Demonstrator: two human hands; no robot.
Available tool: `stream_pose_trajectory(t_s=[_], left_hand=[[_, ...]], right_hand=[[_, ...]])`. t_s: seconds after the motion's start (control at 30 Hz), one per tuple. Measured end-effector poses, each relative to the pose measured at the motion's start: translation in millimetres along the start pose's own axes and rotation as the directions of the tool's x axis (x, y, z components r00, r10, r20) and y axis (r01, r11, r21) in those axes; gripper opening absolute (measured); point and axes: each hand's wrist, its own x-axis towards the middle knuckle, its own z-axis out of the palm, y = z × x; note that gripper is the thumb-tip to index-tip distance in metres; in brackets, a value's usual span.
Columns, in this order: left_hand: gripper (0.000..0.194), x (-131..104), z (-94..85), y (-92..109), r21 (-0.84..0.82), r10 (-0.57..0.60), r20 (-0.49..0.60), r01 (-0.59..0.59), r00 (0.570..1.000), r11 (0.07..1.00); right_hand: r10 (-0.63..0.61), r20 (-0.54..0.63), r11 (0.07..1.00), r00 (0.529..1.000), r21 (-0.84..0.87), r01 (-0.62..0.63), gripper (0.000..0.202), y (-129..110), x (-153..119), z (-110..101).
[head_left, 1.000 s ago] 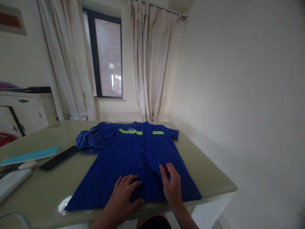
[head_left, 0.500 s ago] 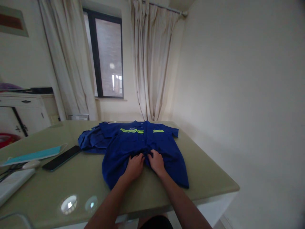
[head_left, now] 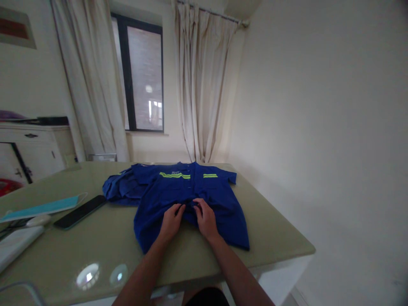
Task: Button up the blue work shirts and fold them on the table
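Note:
A blue short-sleeved shirt (head_left: 178, 187) with yellow-green stripes across the chest lies spread on the table, collar away from me. Its lower front is bunched up in the middle. My left hand (head_left: 172, 219) pinches the bunched cloth left of the front opening. Close beside it on the right, my right hand (head_left: 205, 216) has its fingers bent around the cloth at the opening. The fingertips and the small part between them are too dark to make out. Another crumpled blue garment (head_left: 123, 189) lies against the shirt's left side.
On the table (head_left: 274, 221) at the left lie a black phone (head_left: 79, 212), a light-blue face mask (head_left: 41, 208), a white box-like object (head_left: 19, 246) and dark cables. Behind stand a white cabinet (head_left: 38, 148) and curtains; a wall borders the right.
My left hand has moved slightly left, and my right hand's fingers have shifted a little at the cloth. The whole view has shifted slightly.

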Motion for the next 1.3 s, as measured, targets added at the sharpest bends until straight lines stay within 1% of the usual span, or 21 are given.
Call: stream_pose_trajectory(t_s=[0.07,0.13,0.2,0.27,0.33,0.43,0.5,0.57,0.63,0.67,0.83,0.9,0.97,1.13,1.2,1.3], left_hand=[[0.039,-0.2,-1.1,-2.8,-0.027,-0.025,-0.039,0.024,0.999,0.999],[0.037,-1.3,-2.2,-3.8,-0.054,-0.037,-0.052,0.034,0.998,0.998],[0.036,-2.4,-3.3,-3.1,-0.079,-0.041,-0.053,0.037,0.998,0.996],[0.035,-3.2,-4.0,-1.4,-0.111,-0.033,-0.033,0.029,0.999,0.993],[0.034,-3.8,-4.1,0.3,-0.15,-0.005,0.013,0.007,1.0,0.989],[0.031,-4.1,-3.5,1.0,-0.206,0.028,0.073,-0.013,0.997,0.978],[0.031,-3.7,-3.2,-0.1,-0.207,0.008,0.047,0.002,0.999,0.978],[0.033,-3.2,-3.0,-1.4,-0.181,-0.028,-0.021,0.024,0.999,0.983],[0.034,-3.2,-2.6,-1.6,-0.158,-0.04,-0.07,0.028,0.997,0.987],[0.033,-3.6,-2.3,-1.1,-0.153,-0.035,-0.077,0.022,0.996,0.988],[0.028,-7.7,-1.1,4.1,-0.167,0.012,-0.033,-0.017,0.999,0.986],[0.027,-8.9,-1.2,5.9,-0.166,0.018,-0.039,-0.024,0.999,0.986],[0.026,-9.7,-1.3,7.4,-0.159,0.023,-0.05,-0.031,0.998,0.987],[0.024,-12.2,-1.1,9.6,-0.17,0.048,-0.019,-0.051,0.999,0.984],[0.023,-13.2,-1.3,9.6,-0.181,0.053,-0.012,-0.054,0.999,0.982],[0.023,-13.7,-1.9,9.2,-0.195,0.041,-0.006,-0.041,0.999,0.98]], right_hand=[[-0.044,0.078,0.999,0.996,0.015,0.043,0.033,-2.0,-1.1,-0.1],[-0.084,0.171,0.996,0.982,0.006,0.085,0.036,-4.2,-2.8,0.0],[-0.094,0.208,0.995,0.974,-0.02,0.101,0.034,-5.8,-4.0,0.4],[-0.074,0.175,0.995,0.982,-0.047,0.083,0.03,-6.5,-4.0,0.6],[-0.041,0.104,0.997,0.994,-0.059,0.047,0.026,-6.5,-3.0,0.3],[0.006,0.001,1.0,1.0,-0.026,-0.006,0.021,-7.0,-1.1,-1.1],[0.039,-0.046,0.999,0.998,0.003,-0.039,0.017,-8.8,-0.8,-1.9],[0.068,-0.068,0.998,0.995,0.012,-0.067,0.012,-11.6,-1.4,-1.8],[0.083,-0.053,0.996,0.995,-0.005,-0.084,0.01,-14.3,-2.1,-0.7],[0.086,-0.033,0.996,0.996,-0.021,-0.087,0.009,-15.3,-2.3,0.0],[0.129,0.068,0.99,0.989,-0.067,-0.125,0.01,-16.5,-1.8,2.1],[0.137,0.102,0.988,0.985,-0.084,-0.129,0.011,-16.0,-1.5,2.1],[0.138,0.1,0.985,0.985,-0.115,-0.127,0.011,-15.4,-1.3,2.1],[0.176,0.016,0.977,0.984,-0.123,-0.173,0.013,-14.3,-1.4,2.5],[0.16,0.04,0.98,0.986,-0.127,-0.154,0.012,-14.6,-2.0,2.5],[0.114,0.108,0.985,0.988,-0.141,-0.099,0.01,-15.8,-2.8,2.0]])
